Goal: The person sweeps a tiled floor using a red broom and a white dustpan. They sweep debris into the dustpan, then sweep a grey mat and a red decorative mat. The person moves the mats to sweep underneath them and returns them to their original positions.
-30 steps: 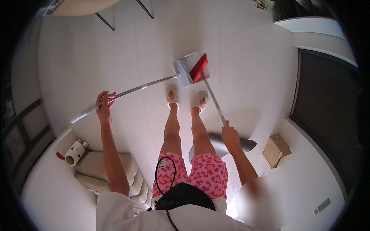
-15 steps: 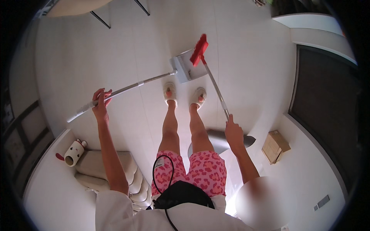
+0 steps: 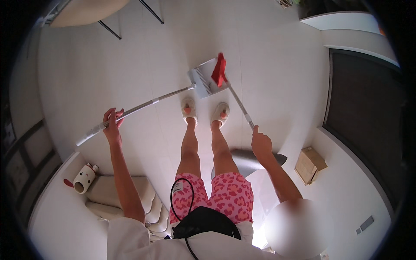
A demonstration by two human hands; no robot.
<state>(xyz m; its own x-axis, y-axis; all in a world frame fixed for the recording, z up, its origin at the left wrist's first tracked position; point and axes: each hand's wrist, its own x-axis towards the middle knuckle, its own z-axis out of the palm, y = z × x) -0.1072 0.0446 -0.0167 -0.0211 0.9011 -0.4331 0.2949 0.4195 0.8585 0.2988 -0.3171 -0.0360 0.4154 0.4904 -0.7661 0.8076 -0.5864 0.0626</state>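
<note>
My left hand [image 3: 112,125] is closed around the long metal handle of a grey dustpan [image 3: 199,86], near the handle's pale grip end. The dustpan lies on the floor just ahead of my slippers, a toothed comb strip along its left part. In my right hand [image 3: 261,143] is the metal handle of a broom, its fingers wrapped about the upper end. The broom's red head [image 3: 219,71] is over the open right part of the dustpan; whether it touches the pan I cannot tell.
A cardboard box [image 3: 310,165] stands by the right wall, with a dark grey mat [image 3: 247,161] nearer my legs. On the left are a beige cushioned seat [image 3: 115,190] and a white toy-like holder [image 3: 85,177]. Chair legs [image 3: 151,11] stand at the far left.
The broom head has come nearer to me and slightly left, turning more upright over the dustpan. My right hand has shifted slightly left. My left hand keeps its grip on the dustpan handle.
</note>
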